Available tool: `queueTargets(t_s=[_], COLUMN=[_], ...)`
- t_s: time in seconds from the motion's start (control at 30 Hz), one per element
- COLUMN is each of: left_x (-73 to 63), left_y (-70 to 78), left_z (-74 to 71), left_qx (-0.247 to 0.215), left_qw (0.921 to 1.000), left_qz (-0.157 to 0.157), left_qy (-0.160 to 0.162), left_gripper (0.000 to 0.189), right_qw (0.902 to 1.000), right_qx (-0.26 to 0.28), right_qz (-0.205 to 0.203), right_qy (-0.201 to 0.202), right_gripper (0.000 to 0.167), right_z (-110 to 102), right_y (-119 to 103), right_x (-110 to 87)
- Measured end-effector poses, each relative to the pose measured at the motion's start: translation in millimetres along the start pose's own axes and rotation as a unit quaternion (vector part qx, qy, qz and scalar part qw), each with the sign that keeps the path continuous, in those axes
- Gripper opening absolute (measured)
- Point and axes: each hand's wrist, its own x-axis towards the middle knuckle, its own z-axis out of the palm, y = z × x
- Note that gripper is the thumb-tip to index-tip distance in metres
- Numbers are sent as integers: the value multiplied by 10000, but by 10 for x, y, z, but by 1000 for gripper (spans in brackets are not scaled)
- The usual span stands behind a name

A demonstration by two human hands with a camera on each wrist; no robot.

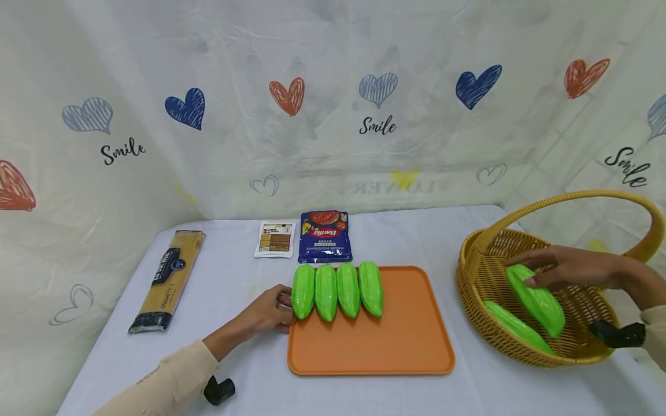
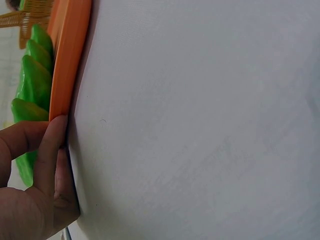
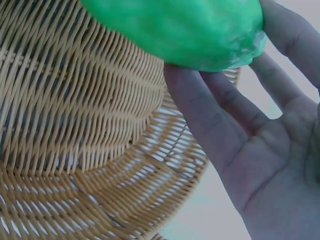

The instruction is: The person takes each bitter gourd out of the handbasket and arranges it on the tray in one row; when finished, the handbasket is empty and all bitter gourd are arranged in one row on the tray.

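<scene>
My right hand (image 1: 572, 267) grips a green bitter gourd (image 1: 538, 300) by its upper end, inside the wicker basket (image 1: 470, 277). In the right wrist view the thumb and fingers hold the end of this gourd (image 3: 200, 30). A second bitter gourd (image 1: 515, 326) lies in the basket, beside the held one. Several bitter gourds (image 1: 326, 292) lie side by side along the back left of the orange tray (image 1: 374, 352). At the tray's left edge, my left hand (image 1: 267, 310) pinches the rim, thumb against the outer wall in the left wrist view, close to the leftmost gourd.
Behind the tray lie a blue Barilla sauce pouch (image 1: 325, 237) and a small white-and-brown packet (image 1: 276, 239). A spaghetti pack (image 1: 169, 280) lies at the left. The basket's tall handle (image 1: 572, 196) arches over the right hand. A white curtain with hearts hangs behind.
</scene>
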Motion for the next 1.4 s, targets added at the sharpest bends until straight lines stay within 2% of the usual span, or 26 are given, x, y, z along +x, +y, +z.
queueTargets(t_s=[0.37,0.67,1.0,1.23,1.4], left_x=[-6,-5,-3,-1,11], left_y=[1,-9,-20,-24,-28], left_z=[0,-11,-4,-10,-6], left_qx=[-11,-21,-64,-51,-88], left_qw=[10000,9999,9999,9999,9999], left_qz=[64,100,105,111,135], left_qy=[-43,-56,0,18,1], left_gripper=[66,66,69,69,69], right_qw=[9998,9996,9947,9890,9872], right_qx=[37,80,233,644,674], right_qz=[-175,-270,-849,-980,-1116], right_qy=[98,-69,-523,-898,-915], right_gripper=[61,58,53,52,52], right_z=[38,112,185,277,339], right_y=[-180,-321,-473,-616,-677], right_x=[-45,-59,-58,-24,-11])
